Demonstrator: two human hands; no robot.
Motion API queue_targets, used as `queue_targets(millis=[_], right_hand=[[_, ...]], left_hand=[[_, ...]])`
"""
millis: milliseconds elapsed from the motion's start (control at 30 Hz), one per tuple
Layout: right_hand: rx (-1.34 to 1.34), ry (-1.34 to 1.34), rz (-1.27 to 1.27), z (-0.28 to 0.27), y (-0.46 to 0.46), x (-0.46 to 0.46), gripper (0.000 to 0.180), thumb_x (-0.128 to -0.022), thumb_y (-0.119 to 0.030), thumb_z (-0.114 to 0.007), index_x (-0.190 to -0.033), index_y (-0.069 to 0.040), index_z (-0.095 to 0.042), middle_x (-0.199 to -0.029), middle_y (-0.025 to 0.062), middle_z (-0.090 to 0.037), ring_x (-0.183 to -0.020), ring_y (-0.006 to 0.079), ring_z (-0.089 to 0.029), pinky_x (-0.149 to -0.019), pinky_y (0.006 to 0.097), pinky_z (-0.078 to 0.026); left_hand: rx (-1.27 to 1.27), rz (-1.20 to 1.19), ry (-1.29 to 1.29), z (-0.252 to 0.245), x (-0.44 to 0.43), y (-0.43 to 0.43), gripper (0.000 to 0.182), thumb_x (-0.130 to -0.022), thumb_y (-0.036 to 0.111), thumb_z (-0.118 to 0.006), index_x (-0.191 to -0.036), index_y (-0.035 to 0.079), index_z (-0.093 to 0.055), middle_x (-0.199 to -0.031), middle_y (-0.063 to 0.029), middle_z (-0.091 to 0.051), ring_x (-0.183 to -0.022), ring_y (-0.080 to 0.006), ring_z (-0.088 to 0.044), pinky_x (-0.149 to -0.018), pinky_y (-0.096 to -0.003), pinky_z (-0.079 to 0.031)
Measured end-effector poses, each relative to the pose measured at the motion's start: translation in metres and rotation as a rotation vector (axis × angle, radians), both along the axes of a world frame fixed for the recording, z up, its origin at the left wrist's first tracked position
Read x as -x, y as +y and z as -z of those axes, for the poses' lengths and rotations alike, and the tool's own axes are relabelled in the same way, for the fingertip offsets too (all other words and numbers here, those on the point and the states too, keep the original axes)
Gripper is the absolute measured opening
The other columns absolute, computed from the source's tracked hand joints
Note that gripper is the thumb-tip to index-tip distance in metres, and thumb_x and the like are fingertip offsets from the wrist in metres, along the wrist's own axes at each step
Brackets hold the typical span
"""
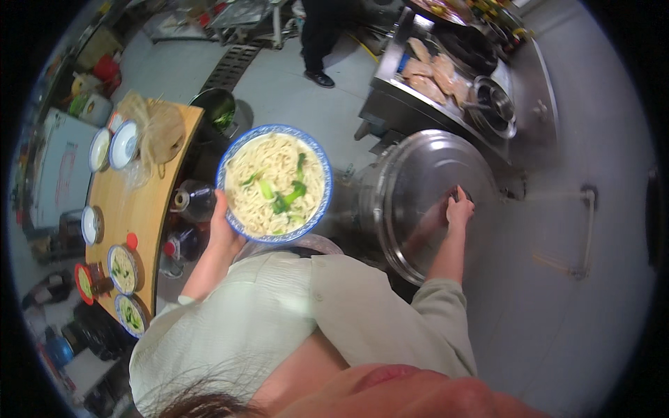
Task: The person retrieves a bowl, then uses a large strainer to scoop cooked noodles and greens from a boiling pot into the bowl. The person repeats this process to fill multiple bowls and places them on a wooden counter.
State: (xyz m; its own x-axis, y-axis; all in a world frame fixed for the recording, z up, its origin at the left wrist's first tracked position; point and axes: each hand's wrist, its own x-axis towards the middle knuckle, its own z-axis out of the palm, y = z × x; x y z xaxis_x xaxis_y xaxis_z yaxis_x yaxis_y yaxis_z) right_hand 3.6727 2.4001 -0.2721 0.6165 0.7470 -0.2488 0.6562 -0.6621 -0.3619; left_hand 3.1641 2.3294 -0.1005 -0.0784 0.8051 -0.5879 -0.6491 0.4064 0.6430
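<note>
A blue-and-white bowl (222, 157) full of pale noodles and green leafy vegetables rests in my left hand (223, 224), whose thumb lies along the rim. Off to the right, my right hand (461, 209) grips the dark knob at the middle of a large round metal lid (418, 172). The lid sits over a big steel pot that is mostly hidden beneath it. Between the two hands, part of the grey floor shows below the bowl's far side.
A wooden table (151, 204) on the left bears several blue-and-white bowls, some with noodles, and a plastic bag (164, 130). Large bottles (196, 201) and a pot of greens (222, 112) stand beside it. Raw meat (426, 76) lies on a steel counter; a person (318, 36) stands beyond.
</note>
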Motion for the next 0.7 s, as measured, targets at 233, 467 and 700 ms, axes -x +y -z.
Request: queue_targets(millis=[233, 467, 700], right_hand=[[-0.534, 1.018, -0.468, -0.052, -0.015, 0.159, 0.044, -0.099, -0.027, -0.053, -0.138, -0.007, -0.05, -0.138, 0.0101, -0.05, -0.124, 0.0227, -0.049, -0.104, 0.0363, -0.038], [-0.043, 1.651, -1.003, -0.045, -0.001, 0.233, 0.056, -0.1, -0.029, -0.048, -0.145, 0.0, -0.035, -0.139, 0.0087, -0.048, -0.126, 0.0191, -0.044, -0.106, 0.0335, -0.034], [0.408, 1.736, -1.099, -0.109, 0.042, 0.232, 0.055, -0.095, -0.014, -0.049, -0.146, -0.001, -0.033, -0.146, 0.011, -0.043, -0.134, 0.0223, -0.04, -0.112, 0.0358, -0.028]], left_hand=[[-0.142, 0.0, -0.058, 0.02, 0.003, -0.017, 0.07, -0.099, 0.055, -0.036, -0.145, 0.003, -0.035, -0.146, -0.0145, -0.044, -0.133, -0.0278, -0.045, -0.111, -0.0415, -0.036], [-0.38, -0.073, -0.028, 0.031, -0.016, -0.023, 0.068, -0.1, 0.054, -0.035, -0.146, 0.004, -0.034, -0.146, -0.0133, -0.044, -0.133, -0.0271, -0.044, -0.111, -0.0418, -0.035], [-0.376, -0.356, 0.156, -0.005, -0.067, -0.044, 0.071, -0.098, 0.056, -0.041, -0.145, 0.003, -0.037, -0.143, -0.0146, -0.047, -0.131, -0.0279, -0.046, -0.109, -0.0432, -0.038]])
